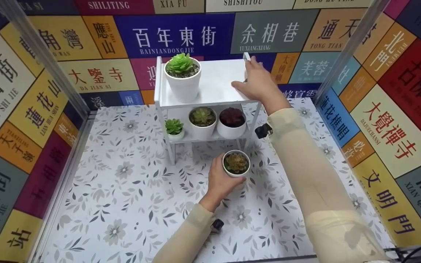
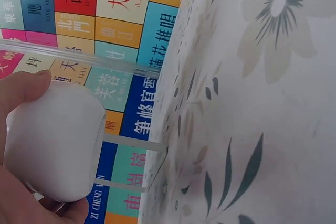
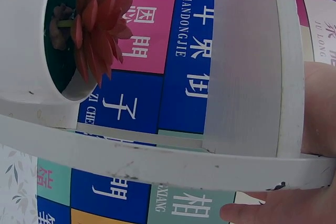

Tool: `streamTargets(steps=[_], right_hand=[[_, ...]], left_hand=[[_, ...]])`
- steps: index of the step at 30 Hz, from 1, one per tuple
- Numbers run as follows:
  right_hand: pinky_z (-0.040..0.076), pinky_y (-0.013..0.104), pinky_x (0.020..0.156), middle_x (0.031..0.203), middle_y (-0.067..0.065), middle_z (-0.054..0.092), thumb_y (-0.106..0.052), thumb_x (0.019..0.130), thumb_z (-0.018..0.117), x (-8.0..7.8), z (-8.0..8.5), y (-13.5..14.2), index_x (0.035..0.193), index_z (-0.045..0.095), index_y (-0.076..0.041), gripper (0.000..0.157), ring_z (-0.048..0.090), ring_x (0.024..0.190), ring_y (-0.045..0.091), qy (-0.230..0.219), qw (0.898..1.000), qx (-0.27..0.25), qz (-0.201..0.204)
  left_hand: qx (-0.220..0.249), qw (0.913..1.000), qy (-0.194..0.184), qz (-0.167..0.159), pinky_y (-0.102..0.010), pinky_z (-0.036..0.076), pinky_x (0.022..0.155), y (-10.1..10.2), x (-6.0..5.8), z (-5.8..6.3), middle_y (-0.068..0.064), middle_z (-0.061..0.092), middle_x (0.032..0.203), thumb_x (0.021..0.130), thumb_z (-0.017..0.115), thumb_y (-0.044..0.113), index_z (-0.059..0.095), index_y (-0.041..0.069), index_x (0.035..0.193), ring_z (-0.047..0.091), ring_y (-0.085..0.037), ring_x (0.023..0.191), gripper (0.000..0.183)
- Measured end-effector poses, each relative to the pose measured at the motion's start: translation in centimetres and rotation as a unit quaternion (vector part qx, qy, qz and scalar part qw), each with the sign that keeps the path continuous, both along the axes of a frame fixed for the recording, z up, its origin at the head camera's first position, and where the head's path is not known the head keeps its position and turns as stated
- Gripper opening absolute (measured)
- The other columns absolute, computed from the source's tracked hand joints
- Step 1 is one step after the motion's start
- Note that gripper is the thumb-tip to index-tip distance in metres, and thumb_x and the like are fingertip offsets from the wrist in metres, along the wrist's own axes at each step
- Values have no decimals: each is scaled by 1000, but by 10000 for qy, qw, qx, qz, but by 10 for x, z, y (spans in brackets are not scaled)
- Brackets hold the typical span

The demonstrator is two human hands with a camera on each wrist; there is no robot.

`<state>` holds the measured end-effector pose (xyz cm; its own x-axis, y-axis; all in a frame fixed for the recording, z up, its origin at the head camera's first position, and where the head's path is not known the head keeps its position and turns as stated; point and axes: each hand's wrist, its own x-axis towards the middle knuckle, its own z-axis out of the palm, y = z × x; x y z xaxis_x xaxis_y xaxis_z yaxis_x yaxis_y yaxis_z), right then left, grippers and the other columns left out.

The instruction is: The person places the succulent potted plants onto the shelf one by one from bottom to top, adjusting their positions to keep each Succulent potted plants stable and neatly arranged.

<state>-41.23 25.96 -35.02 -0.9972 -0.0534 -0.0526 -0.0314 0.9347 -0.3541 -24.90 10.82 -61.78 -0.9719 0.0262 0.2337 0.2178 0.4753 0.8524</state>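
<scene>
My left hand point(image 1: 222, 180) holds a small white pot point(image 2: 58, 140) with a yellowish-brown succulent point(image 1: 236, 163), in front of the shelf's right side. Thumb and fingers curl round the pot's sides. Behind it stands a white two-tier shelf point(image 1: 217, 78). My right hand point(image 1: 260, 80) grips the right end of its top tier, thumb over the board and fingers at the raised end rail point(image 1: 246, 57). In the right wrist view, that hand straddles the white frame point(image 3: 157, 156). A larger white pot point(image 1: 185, 86) with a bright green succulent point(image 1: 180, 63) occupies the top tier's left end.
On the lower tier sit a small green succulent point(image 1: 174, 126), a white pot with a grey-green succulent point(image 1: 202, 117) and a white pot with a dark red succulent point(image 1: 232, 117). Sign-printed walls point(image 1: 175, 34) enclose the flower-patterned table point(image 1: 97, 204) at the back and sides.
</scene>
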Motion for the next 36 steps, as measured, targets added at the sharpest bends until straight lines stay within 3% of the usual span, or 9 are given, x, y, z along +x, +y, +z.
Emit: streamTargets(steps=[5, 15, 28, 36], right_hand=[[8, 56, 135, 179, 8, -10, -65, 101, 54, 0, 0, -1, 172, 4, -12, 101, -2, 167, 36, -12, 10000, -1, 17], [8, 54, 135, 179, 13, -7, -61, 101, 56, 2, 0, -1, 171, 7, -7, 101, 1, 166, 39, 40, 9999, -97, 95], [8, 55, 135, 179, 13, -7, -61, 101, 55, 1, 1, 0, 171, 8, -7, 101, 1, 166, 39, 58, 9999, -87, 91], [8, 56, 135, 179, 14, -7, -62, 101, 54, 0, 1, 0, 171, 7, -7, 101, 0, 166, 40, 80, 9999, -12, 149]], left_hand=[[-129, 9997, 226, 1, -45, 54, 106, -6, 5, 5, -11, 64, 129, 58, 99, 36, 55, 7, 146, 63, -28, 119, 103], [15, 9993, 147, -331, -47, 53, 108, -20, 14, 17, -6, 63, 133, 57, 101, 31, 53, 10, 149, 62, -25, 124, 105], [231, 9993, 258, -162, -47, 54, 105, -35, 21, 43, -3, 62, 134, 59, 100, 35, 53, 16, 150, 62, -23, 122, 105], [341, 9974, 633, -36, -46, 54, 105, -44, 22, 58, -2, 61, 133, 58, 100, 38, 54, 16, 149, 62, -21, 120, 105]])
